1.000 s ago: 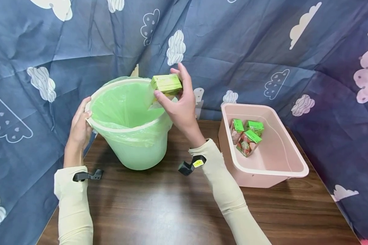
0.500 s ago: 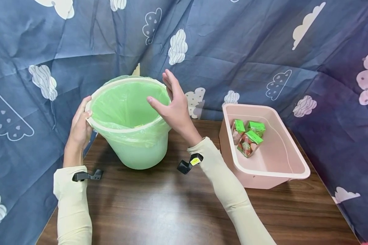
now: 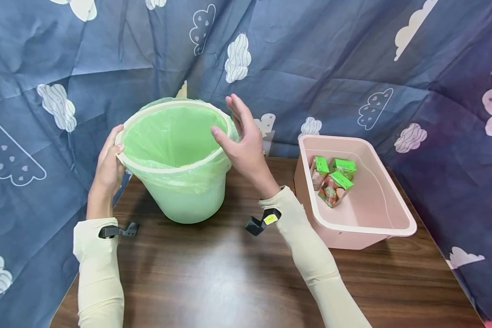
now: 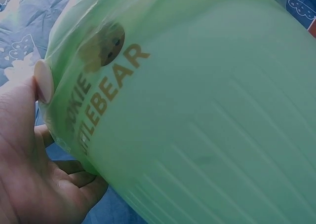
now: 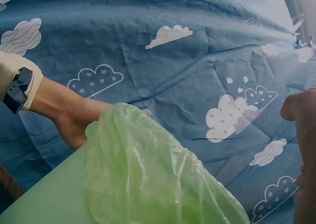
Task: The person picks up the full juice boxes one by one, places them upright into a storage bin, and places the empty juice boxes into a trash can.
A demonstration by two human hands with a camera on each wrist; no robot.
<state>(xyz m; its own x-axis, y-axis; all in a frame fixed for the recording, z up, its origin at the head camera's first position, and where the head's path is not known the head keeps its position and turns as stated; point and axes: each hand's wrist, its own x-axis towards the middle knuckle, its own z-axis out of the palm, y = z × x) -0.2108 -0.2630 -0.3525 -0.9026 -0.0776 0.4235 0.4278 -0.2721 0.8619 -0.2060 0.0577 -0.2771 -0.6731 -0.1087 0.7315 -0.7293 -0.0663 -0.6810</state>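
A pale green trash can, lined with a thin green plastic bag, stands tilted at the left of the table. My left hand grips its rim on the left side, thumb over the rim and fingers underneath. In the left wrist view that thumb hooks the rim beside brown lettering. My right hand is at the can's right rim, fingers extended and nothing in it. A sliver of yellow shows low inside the can; the rest of the inside bottom is hidden by the front rim.
A pink plastic tub sits to the right on the brown wooden table. Inside it are three green-topped juice boxes, grouped at its left. A dark blue cloth with cloud prints hangs behind and along the sides.
The small green and yellow box in my right hand was released over the can and is out of sight. That hand dipped left over the opening, then drew back right. The left hand stayed put.
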